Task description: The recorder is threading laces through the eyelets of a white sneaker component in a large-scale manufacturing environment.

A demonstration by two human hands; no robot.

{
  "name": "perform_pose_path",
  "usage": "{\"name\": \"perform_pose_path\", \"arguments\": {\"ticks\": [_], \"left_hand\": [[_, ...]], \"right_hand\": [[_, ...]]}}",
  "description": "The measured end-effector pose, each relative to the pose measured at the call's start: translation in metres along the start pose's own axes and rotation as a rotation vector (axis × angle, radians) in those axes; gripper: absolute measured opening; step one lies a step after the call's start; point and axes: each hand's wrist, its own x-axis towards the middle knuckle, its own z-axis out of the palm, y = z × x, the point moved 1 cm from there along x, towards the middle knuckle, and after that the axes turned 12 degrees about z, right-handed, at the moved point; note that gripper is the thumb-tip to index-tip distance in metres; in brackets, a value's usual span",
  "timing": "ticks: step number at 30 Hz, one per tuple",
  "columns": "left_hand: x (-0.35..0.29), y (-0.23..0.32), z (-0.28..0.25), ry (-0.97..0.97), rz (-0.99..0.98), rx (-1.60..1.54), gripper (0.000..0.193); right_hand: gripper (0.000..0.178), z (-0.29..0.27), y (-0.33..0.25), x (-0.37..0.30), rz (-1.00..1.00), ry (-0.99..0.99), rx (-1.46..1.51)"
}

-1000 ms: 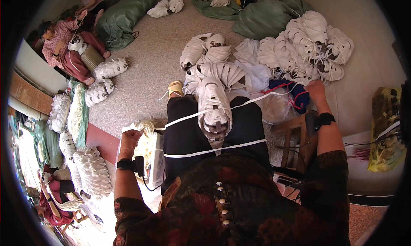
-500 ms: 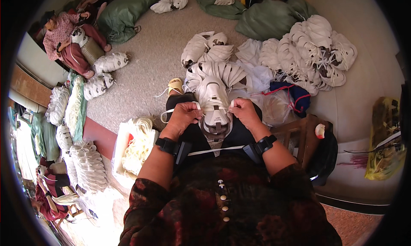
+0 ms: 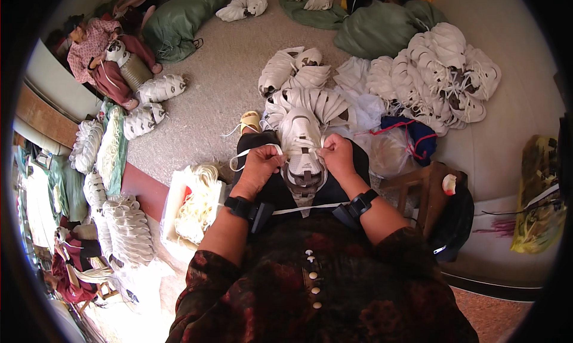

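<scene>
A white shoe upper [image 3: 301, 137] with a grey-brown toe sits between my knees, its toe end toward me. My left hand [image 3: 264, 164] is at its left side, thumb and fingers pinched on a white shoelace [image 3: 240, 158] that loops out to the left. On the opposite side my right hand [image 3: 338, 156] pinches the lace close to the eyelets. Short stretches of lace run from both hands to the shoe's lacing. The very fingertips are partly hidden against the upper.
Rows of nested white uppers [image 3: 310, 101] lie just beyond my knees, with a larger heap [image 3: 441, 74] at the far right. A white box of laces [image 3: 197, 209] stands on my left. A wooden stool [image 3: 427, 194] is at my right. Another person [image 3: 98, 51] sits far left.
The whole view has shifted slightly, so everything sits a little further right and lower. Both hands keep their pinch on the lace at the shoe's sides.
</scene>
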Motion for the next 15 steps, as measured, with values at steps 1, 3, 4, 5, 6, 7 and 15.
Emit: {"name": "perform_pose_path", "arguments": {"ticks": [1, 3, 4, 5, 6, 7, 15], "left_hand": [[-0.002, 0.0, 0.002, 0.019, 0.017, 0.017, 0.011], [-0.006, 0.012, 0.015, -0.005, -0.003, -0.011, 0.01], [-0.008, 0.019, 0.023, -0.023, -0.027, -0.045, 0.01], [-0.009, 0.024, 0.027, -0.052, -0.008, 0.0, 0.009], [-0.009, 0.025, 0.032, -0.053, -0.008, 0.005, 0.009], [-0.008, 0.025, 0.037, -0.075, 0.0, 0.026, 0.008], [0.018, 0.017, 0.074, -0.145, 0.341, 0.738, 0.01]], "right_hand": [[0.018, 0.002, 0.0, -0.004, -0.089, 0.072, -0.064], [0.016, 0.003, 0.001, -0.009, -0.32, 0.192, -0.233], [0.016, 0.001, 0.003, -0.012, -0.318, 0.196, -0.226], [0.015, -0.002, -0.009, -0.019, -0.318, 0.138, -0.302], [0.015, -0.006, -0.016, -0.025, -0.314, 0.085, -0.379], [0.015, -0.006, -0.018, -0.03, -0.312, 0.086, -0.373], [0.016, -0.006, 0.002, -0.03, -0.3, 0.122, -0.14]]}}
